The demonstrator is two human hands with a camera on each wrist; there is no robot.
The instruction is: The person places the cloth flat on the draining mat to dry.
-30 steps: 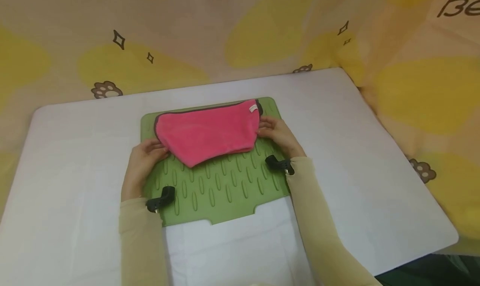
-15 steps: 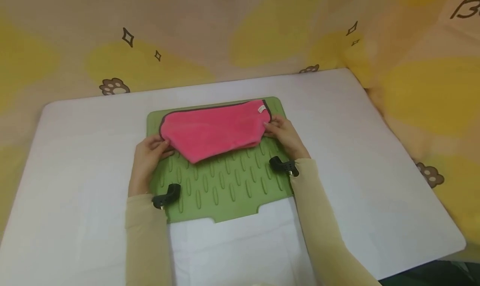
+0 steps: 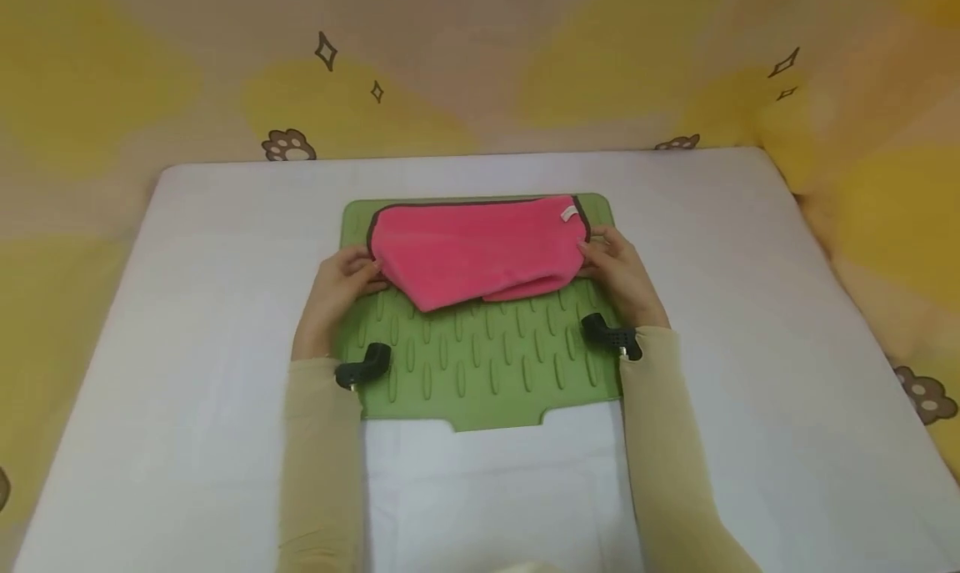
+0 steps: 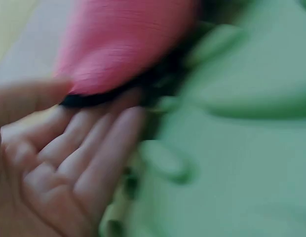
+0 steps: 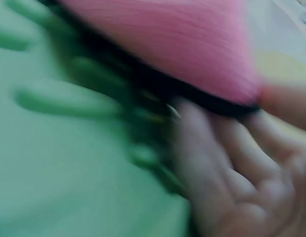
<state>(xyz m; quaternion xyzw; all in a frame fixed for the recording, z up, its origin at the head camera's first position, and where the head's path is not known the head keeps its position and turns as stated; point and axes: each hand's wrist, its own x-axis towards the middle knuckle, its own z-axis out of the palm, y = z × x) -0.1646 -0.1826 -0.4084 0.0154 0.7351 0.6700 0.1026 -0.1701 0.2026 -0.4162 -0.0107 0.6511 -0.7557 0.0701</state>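
Observation:
A pink cloth [image 3: 480,252] with dark edging and a small white tag lies folded over the far half of a green ridged mat [image 3: 480,373]. At its left end my left hand [image 3: 341,289] pinches the edge; in the left wrist view the thumb is on top of the cloth [image 4: 123,44] and the fingers are beneath. My right hand [image 3: 618,273] pinches the opposite end, below the tag. The right wrist view shows the dark border of the cloth [image 5: 192,44] between thumb and fingers. Its near edge droops unevenly, with a fold toward the right.
The mat rests on a white table [image 3: 750,306], with white surface on both sides of it. Behind and to the right hangs a yellow patterned curtain [image 3: 480,64]. Each wrist carries a black camera mount [image 3: 363,369].
The head view has shifted, so the scene sits farther right and straighter. My right thumb has come over the cloth's right edge, and its near edge has drawn slightly away from me.

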